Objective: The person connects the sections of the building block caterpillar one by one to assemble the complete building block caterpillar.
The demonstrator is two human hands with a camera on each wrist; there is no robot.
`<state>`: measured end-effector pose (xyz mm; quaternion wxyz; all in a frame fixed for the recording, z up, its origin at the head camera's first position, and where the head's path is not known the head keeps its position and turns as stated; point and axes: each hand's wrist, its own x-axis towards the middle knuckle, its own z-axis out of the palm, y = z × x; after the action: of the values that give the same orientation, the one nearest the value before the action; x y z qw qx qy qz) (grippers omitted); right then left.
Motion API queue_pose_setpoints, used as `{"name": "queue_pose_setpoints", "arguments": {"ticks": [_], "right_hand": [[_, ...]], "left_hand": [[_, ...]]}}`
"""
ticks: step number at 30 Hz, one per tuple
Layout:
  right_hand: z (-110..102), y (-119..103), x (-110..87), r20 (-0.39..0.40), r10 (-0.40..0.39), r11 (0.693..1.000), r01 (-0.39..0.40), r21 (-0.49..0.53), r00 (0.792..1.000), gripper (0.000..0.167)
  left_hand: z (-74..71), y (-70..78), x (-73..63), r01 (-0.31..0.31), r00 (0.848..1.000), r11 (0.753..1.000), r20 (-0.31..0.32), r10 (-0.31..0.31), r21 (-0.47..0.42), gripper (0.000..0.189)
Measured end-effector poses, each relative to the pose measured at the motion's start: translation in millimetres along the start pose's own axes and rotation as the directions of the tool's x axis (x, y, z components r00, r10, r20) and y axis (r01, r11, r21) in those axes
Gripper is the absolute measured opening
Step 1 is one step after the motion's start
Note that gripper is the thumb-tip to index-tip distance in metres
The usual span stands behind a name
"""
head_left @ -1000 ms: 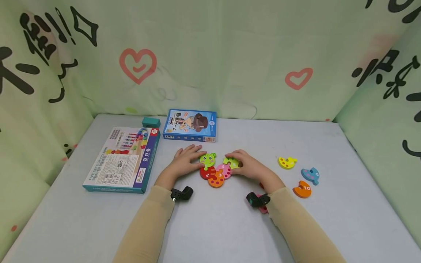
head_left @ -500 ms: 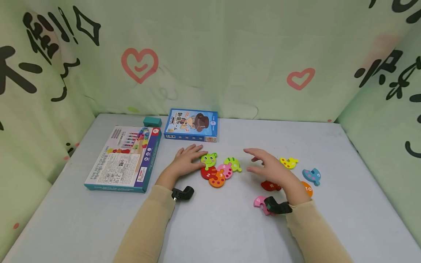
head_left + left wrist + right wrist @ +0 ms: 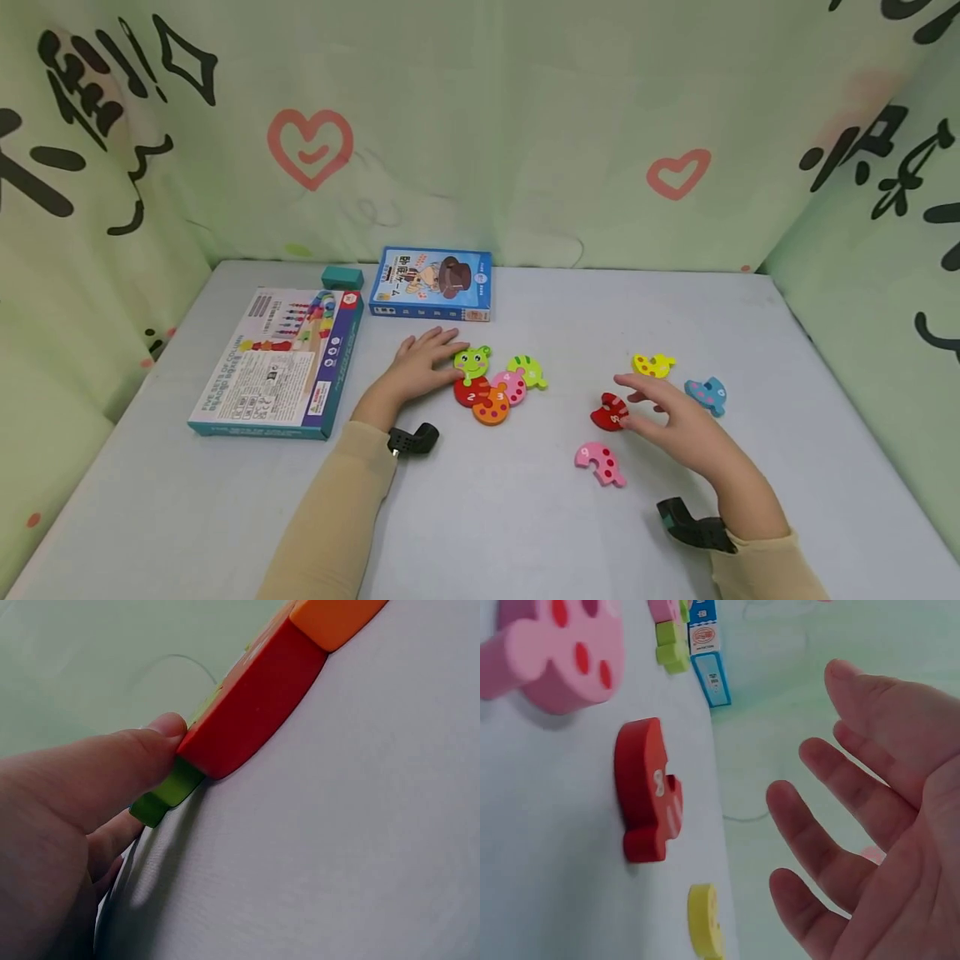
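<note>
Several caterpillar puzzle pieces lie joined on the table: a green smiling head (image 3: 471, 364), red piece (image 3: 471, 392), orange piece (image 3: 491, 405), pink piece (image 3: 512, 387) and striped green piece (image 3: 528, 372). My left hand (image 3: 416, 367) rests beside the head, its extended index finger and thumb (image 3: 169, 724) touching the head's left side. Over the table at the right, my right hand (image 3: 686, 425) is spread and holds nothing, its thumb close to a loose red piece (image 3: 609, 412) with stripes. In the right wrist view, that red piece (image 3: 643, 791) stands apart from the fingers (image 3: 810, 832).
A loose pink piece (image 3: 600, 463) lies nearer me. Beyond the right hand are a yellow piece (image 3: 652, 365) and a blue piece (image 3: 707, 395). A large flat box (image 3: 277, 367), a teal block (image 3: 342, 277) and a blue box (image 3: 431, 283) occupy the table's back left.
My right hand has let go of the striped green piece and moved right and nearer me, close to the loose red piece. The orange piece numbered 10 is now hidden. My left hand stays at the head.
</note>
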<state>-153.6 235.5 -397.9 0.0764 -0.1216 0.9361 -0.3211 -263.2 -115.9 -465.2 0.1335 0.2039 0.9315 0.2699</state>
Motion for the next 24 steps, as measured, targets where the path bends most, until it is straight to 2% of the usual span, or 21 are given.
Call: {"name": "queue_pose_setpoints", "arguments": {"ticks": [5,12,20,24], "right_hand": [[5.9,8.1,-8.5,-0.001,0.030,1.000,-0.030,0.006,1.000,0.053],[10.0,17.2,-10.6,-0.019,0.071,0.997,-0.071,0.008,0.997,0.057],[-0.7,25.8,-11.6,-0.070,0.147,0.989,-0.148,-0.009,0.987,0.058],[-6.9,27.3,-11.4,-0.062,0.176,0.984,-0.176,-0.002,0.982,0.060]], "left_hand": [[1.8,0.0,-0.7,-0.002,1.000,1.000,0.004,0.002,0.001,0.055],[2.2,1.1,0.0,-0.015,1.000,1.000,0.005,0.014,0.012,0.055],[0.0,0.8,0.1,-0.002,1.000,1.000,0.000,0.002,0.014,0.055],[0.4,-0.1,0.4,0.002,1.000,1.000,-0.007,-0.002,0.011,0.055]]}}
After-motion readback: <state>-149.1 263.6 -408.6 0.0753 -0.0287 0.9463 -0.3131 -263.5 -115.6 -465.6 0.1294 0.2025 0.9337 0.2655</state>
